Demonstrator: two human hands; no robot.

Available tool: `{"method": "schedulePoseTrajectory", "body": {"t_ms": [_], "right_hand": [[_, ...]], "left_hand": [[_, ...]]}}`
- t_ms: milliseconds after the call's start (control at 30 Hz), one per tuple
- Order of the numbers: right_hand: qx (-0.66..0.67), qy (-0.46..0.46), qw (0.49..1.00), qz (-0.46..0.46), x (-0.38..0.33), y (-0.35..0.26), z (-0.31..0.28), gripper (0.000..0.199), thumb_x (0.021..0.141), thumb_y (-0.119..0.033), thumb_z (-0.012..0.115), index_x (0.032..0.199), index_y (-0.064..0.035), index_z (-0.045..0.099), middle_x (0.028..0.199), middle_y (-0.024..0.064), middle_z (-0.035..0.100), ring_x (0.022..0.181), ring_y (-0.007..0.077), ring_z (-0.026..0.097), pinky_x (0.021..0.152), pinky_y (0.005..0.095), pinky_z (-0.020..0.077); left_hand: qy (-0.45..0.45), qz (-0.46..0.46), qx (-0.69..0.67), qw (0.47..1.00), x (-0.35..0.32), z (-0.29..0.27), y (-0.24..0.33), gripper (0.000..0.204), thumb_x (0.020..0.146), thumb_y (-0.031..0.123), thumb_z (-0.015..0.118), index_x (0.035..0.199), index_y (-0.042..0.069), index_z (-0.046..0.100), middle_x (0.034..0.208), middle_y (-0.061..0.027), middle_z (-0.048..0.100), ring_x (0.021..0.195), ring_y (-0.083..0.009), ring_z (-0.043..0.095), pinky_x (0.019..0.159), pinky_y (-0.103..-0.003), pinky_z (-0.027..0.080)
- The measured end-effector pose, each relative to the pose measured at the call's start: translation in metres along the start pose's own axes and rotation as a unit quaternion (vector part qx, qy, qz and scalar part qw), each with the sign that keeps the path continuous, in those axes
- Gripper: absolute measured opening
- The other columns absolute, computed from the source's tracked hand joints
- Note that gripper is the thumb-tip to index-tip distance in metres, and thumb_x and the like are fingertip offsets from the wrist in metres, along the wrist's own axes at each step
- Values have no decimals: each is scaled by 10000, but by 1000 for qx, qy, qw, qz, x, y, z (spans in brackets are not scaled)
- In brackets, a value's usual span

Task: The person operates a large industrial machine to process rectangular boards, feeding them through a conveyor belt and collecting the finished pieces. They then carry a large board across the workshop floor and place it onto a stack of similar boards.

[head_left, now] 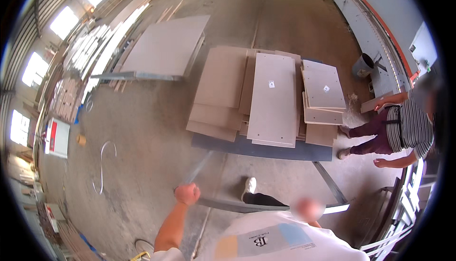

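Note:
My left hand [187,193] is closed round the left corner of a grey metal frame [223,206]. The frame's near bar runs across in front of my body, and its side bars reach away towards a stack of boards. My right hand [308,209] is at the right part of the same bar, but it is blurred and its fingers cannot be made out. Ahead lies the stack of brown and pale boards [273,99], with a long pale panel on top. Smaller panels [325,86] are piled on its right side. A dark grey sheet [266,149] shows under the near edge of the stack.
Another person [403,123] in a striped shirt stands right of the boards. A pale board stack [164,47] sits far left, beside long strips [95,47]. A dark bucket [363,65] stands by the long machine on the right. A curved hose [101,166] lies on the floor.

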State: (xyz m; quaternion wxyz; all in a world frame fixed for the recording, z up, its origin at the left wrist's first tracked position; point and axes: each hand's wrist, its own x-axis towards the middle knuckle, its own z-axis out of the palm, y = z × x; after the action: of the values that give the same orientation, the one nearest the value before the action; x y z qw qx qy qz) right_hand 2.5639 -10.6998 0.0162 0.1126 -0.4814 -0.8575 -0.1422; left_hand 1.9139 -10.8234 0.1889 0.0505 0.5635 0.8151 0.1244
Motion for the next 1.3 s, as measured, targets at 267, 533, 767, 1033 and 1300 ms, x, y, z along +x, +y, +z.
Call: {"method": "schedulePoseTrajectory", "body": {"t_ms": [267, 533, 767, 1033, 1300], "right_hand": [[144, -49, 983, 100, 244, -49, -30, 208, 834, -231, 764, 995, -123, 689, 885, 109, 648, 818, 307, 641, 685, 482, 495], [21, -39, 994, 104, 389, -6, 54, 261, 822, -303, 761, 1009, -129, 708, 949, 94, 682, 859, 286, 670, 722, 474, 525], [128, -322, 880, 325, 632, 15, 38, 415, 887, -419, 682, 1177, -127, 738, 1133, 135, 732, 1063, 354, 684, 909, 510, 533], [163, -191, 893, 373, 818, 59, 95, 242, 820, -334, 695, 818, -100, 757, 837, 132, 723, 812, 324, 698, 732, 462, 550], [177, -101, 917, 344, 1030, 115, 167, 200, 767, -297, 705, 668, -133, 648, 709, 94, 676, 690, 310, 662, 634, 462, 489]], "left_hand": [[-61, -9, 64, 996, 206, -7, -41, 228, 847, 334, 667, 744, 135, 627, 688, -107, 677, 652, -395, 654, 578, -528, 497], [-65, 32, 13, 997, 401, 8, -47, 279, 864, 412, 658, 775, 148, 681, 731, -110, 709, 687, -387, 678, 609, -525, 508], [-115, -40, 1, 993, 586, 5, -17, 459, 941, 556, 550, 786, 153, 708, 814, -116, 740, 797, -374, 708, 697, -503, 533], [-93, -61, -17, 994, 807, 19, 6, 459, 960, 517, 545, 840, 113, 726, 816, -156, 724, 809, -399, 698, 709, -507, 530], [-65, -23, 101, 992, 1037, 50, 14, 369, 952, 414, 546, 843, 98, 703, 854, -174, 729, 838, -409, 695, 743, -534, 534]]}}
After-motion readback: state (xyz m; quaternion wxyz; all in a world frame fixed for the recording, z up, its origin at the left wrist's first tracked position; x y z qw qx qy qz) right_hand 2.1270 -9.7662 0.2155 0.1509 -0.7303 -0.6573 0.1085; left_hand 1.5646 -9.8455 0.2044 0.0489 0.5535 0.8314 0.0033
